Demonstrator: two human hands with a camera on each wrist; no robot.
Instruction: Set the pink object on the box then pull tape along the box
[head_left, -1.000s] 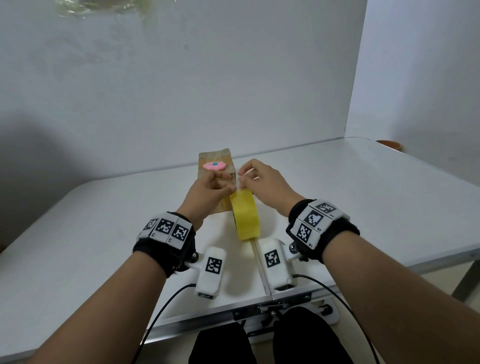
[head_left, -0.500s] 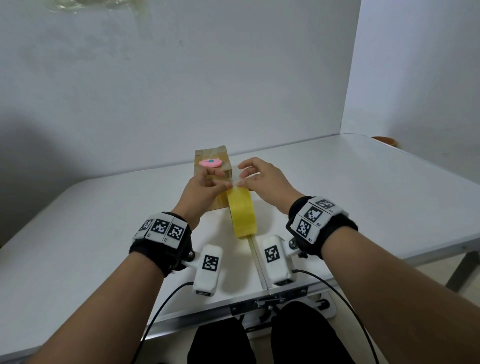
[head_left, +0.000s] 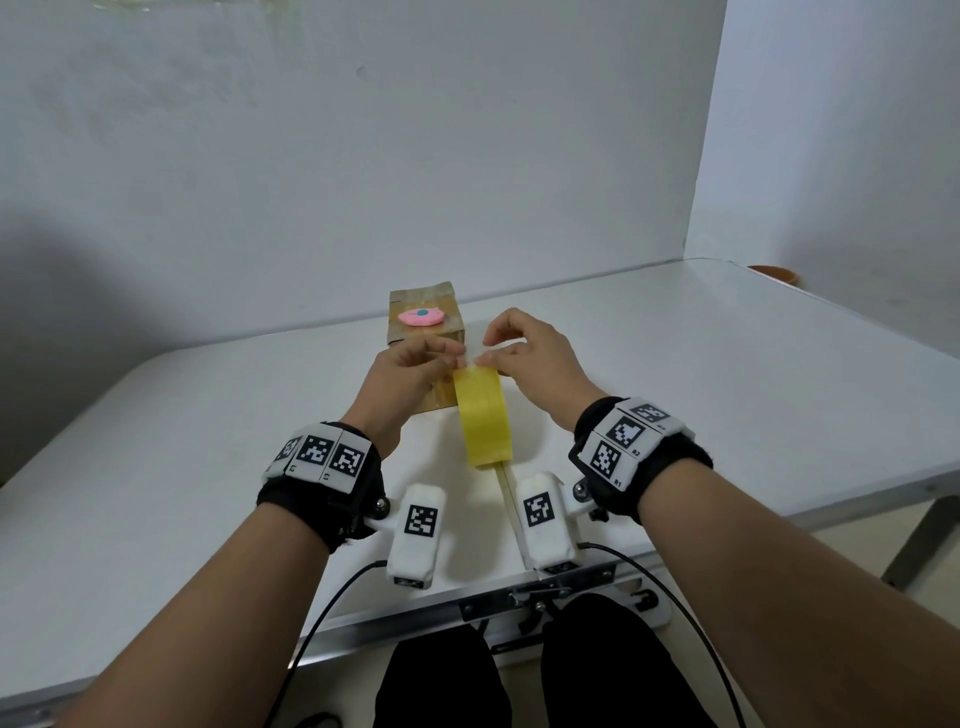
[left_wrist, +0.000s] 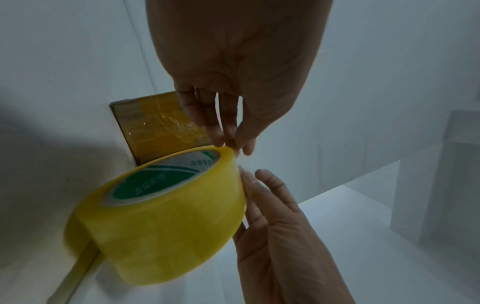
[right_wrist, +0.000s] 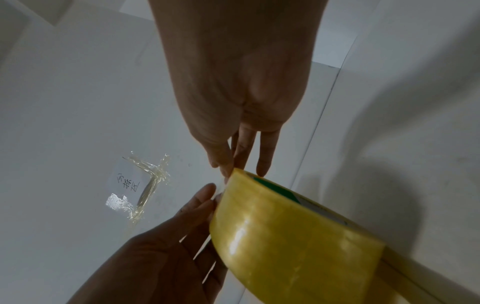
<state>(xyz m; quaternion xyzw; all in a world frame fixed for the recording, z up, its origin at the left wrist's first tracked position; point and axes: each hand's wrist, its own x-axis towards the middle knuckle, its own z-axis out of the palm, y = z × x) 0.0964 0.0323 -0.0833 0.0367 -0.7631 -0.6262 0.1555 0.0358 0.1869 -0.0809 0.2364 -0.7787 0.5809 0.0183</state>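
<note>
a: head view first. what are the hands doing?

b: both hands meet over a yellow roll of tape (head_left: 483, 415) that stands on its edge on a white table (head_left: 727, 374), near the front edge and in the middle. the left hand (head_left: 402, 382) is on the roll's left side at its far top, fingers curled in toward the tape. the right hand (head_left: 530, 353) is on the right side, thumb and forefinger pinched together at the same top spot, where a pale bit of loose tape end (head_left: 480, 358) shows between the two hands.

a: do the wrist views add anything?

b: yes. from the left wrist, the left hand's fingertips pinch right at the top rim of the roll, and the right hand's fingers lie straighter along the roll's face just below. the roll's core carries a green and white label (left_wrist: 161, 176). from the right wrist, the right thumb and fingers close on the tape's top edge.

a: what else is nearby?

b: a small cardboard box (head_left: 423, 322) sits just behind the roll, touching or nearly touching the left hand, with a pink object (head_left: 421, 316) on top. a paper note (right_wrist: 127, 181) stuck down with clear tape lies on the table, seen from the right wrist. both wrists wear black bands with square printed markers.
</note>
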